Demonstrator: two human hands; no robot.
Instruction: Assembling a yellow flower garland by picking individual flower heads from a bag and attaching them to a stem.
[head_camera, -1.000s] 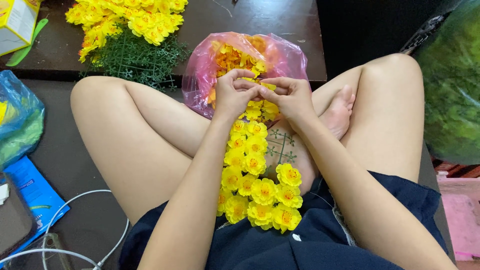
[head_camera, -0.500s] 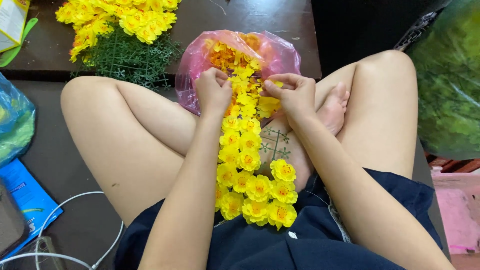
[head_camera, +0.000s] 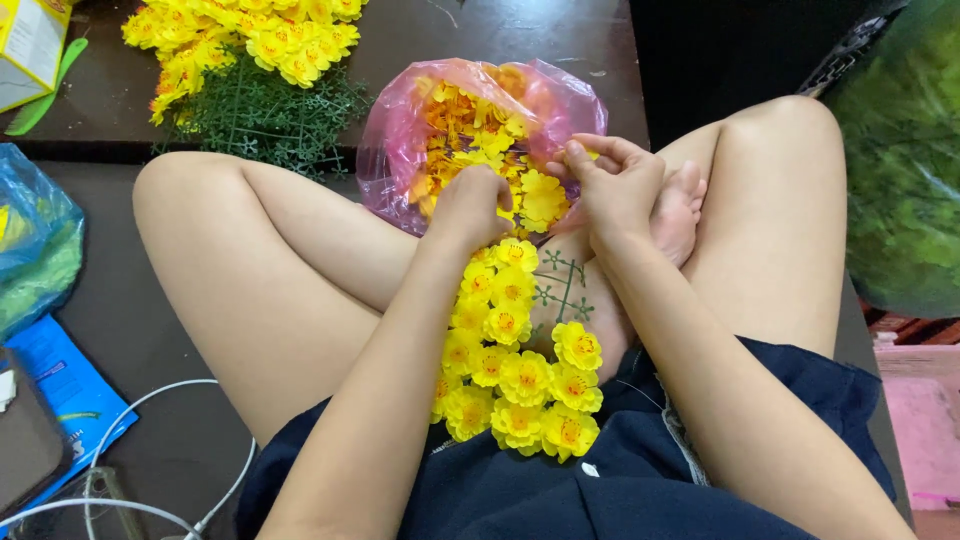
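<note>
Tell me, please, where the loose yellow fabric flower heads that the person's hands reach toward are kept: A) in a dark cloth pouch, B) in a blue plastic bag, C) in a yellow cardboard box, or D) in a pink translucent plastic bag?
D: the loose yellow fabric flower heads fill the pink translucent plastic bag, with the left hand and right hand at its open mouth.
</note>
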